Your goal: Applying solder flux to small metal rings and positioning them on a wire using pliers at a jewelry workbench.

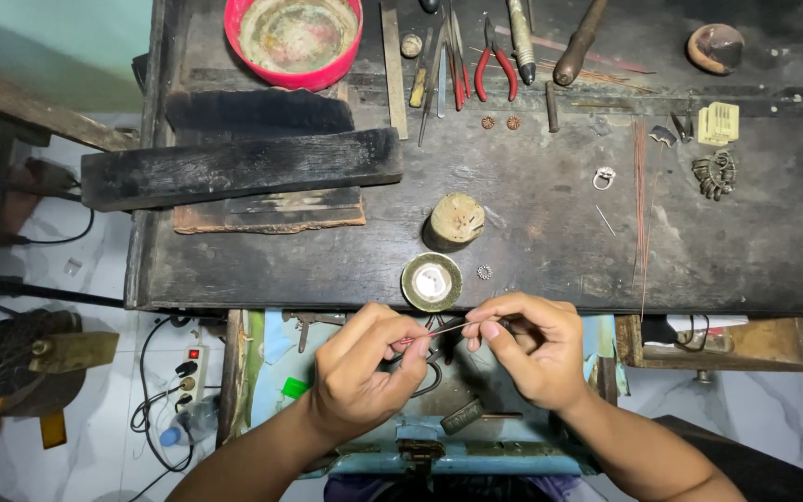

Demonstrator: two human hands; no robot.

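Wire (439, 331), thin and coppery, is held between both hands just below the front edge of the desk (550, 242), above an open blue drawer (439, 446). The left hand (364, 372) is pinched shut on one end of the wire, thumb against forefinger. The right hand (527, 344) is closed on the other end, fingertips curled tight around it; a small tool may be gripped there too, but this cannot be told. The hands are near each other, not touching.

Just beyond the hands, a round tin (431, 281) with a pale centre is set at the desk edge, with a tiny ring-shaped piece (484, 272) beside it and a wooden stump (455, 220) behind. Farther back, 2 charred blocks (243, 167) are laid to the left, a red bowl (294, 39) is placed at the top, and red pliers (494, 65) are grouped with other tools. A silver ring (603, 178) and long copper wires (641, 195) are seen to the right
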